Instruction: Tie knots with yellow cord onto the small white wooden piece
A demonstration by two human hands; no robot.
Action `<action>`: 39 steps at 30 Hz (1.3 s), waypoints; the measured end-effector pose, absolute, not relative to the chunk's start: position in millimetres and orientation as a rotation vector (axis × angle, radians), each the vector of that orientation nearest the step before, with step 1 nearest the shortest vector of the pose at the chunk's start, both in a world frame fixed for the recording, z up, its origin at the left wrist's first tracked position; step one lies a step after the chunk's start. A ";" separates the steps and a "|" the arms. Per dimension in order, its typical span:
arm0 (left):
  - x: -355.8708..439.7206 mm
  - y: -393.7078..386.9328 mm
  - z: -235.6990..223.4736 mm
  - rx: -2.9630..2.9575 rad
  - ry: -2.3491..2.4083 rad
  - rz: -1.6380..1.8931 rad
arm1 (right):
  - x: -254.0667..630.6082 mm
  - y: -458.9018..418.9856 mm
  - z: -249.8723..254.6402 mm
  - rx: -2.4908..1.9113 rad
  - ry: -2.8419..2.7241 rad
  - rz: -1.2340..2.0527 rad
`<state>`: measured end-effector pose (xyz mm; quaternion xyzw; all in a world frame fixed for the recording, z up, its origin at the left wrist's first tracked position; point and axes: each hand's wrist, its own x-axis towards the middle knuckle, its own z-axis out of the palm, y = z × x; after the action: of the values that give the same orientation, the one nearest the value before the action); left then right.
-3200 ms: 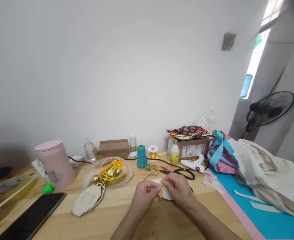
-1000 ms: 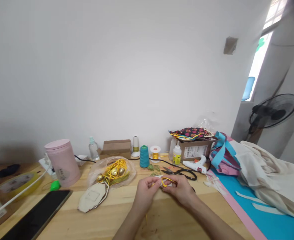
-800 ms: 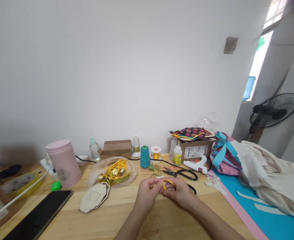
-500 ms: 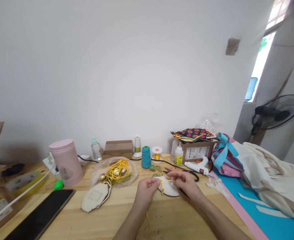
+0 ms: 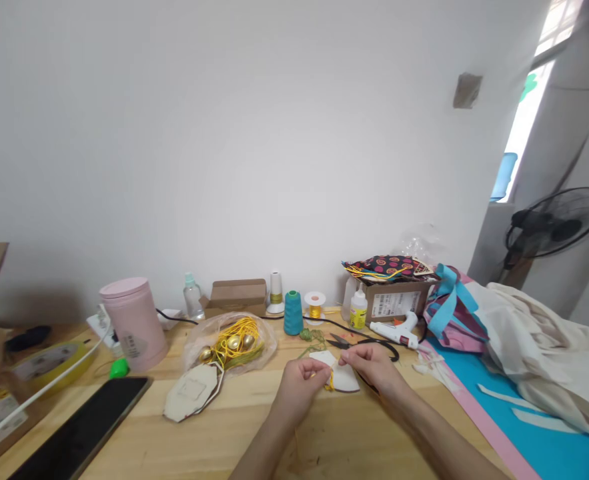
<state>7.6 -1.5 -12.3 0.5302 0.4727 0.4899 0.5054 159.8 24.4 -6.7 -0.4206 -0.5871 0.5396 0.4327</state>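
Note:
My left hand (image 5: 301, 383) is closed in a pinch on a yellow cord (image 5: 331, 381), part of which hangs below the fingertips. Close by on the right, my right hand (image 5: 373, 363) pinches at the same cord, though its fingers mostly hide the piece between them. Under both hands lies a white flat piece (image 5: 347, 380) with a dark edge, partly covered by the fingers. Black-handled scissors (image 5: 339, 343) rest just behind my right hand. A small tangle of green thread (image 5: 315, 339) is beyond the white piece.
A teal thread cone (image 5: 293, 313), a yellow spool (image 5: 315, 305), a glue bottle (image 5: 358, 311) and a white glue gun (image 5: 398, 331) stand or lie behind. To the left are a bag of gold bells (image 5: 234, 343), octagonal pieces (image 5: 193, 393), a phone (image 5: 81, 430) and a pink cup (image 5: 133, 325).
My hands have come closer together, with the right fingertips moving left and lower. The stretch of yellow cord seen between them is now mostly hidden.

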 end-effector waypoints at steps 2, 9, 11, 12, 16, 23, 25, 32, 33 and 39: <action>8.8 -2.9 -10.5 1.353 1.145 1.163 | 158.9 24.2 -5.7 -1.046 -1.335 1.394; 9.3 -4.8 -9.1 1.348 1.073 1.148 | 156.8 24.8 -7.3 -1.058 -1.285 1.372; 9.5 -4.4 -10.2 1.287 1.063 1.158 | 157.1 24.1 -6.4 -1.063 -1.292 1.369; 9.5 -4.2 -10.4 1.274 1.064 1.163 | 157.3 23.7 -6.0 -1.063 -1.295 1.368; 8.9 -4.0 -8.0 1.321 1.086 1.186 | 156.9 23.2 -5.3 -1.061 -1.300 1.350; 10.4 -5.6 -7.3 1.400 1.249 1.159 | 152.2 23.7 -10.9 -1.051 -1.290 1.319; 11.0 -6.5 -8.6 1.416 1.266 1.137 | 150.8 22.9 -12.2 -1.045 -1.289 1.331; 8.5 -3.1 -12.2 1.336 1.175 1.199 | 157.3 20.9 -2.3 -1.008 -1.205 1.550; 8.1 -2.1 -12.5 1.315 1.175 1.224 | 158.9 20.7 -0.3 -0.975 -1.153 1.648; 6.6 -0.5 -12.2 1.244 1.196 1.305 | 157.0 12.5 2.8 -0.790 -1.167 1.932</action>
<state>6.6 -0.5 -12.2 0.5076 0.4879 0.5327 0.4697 157.0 12.5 2.8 -0.3074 -0.4540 0.7516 0.3666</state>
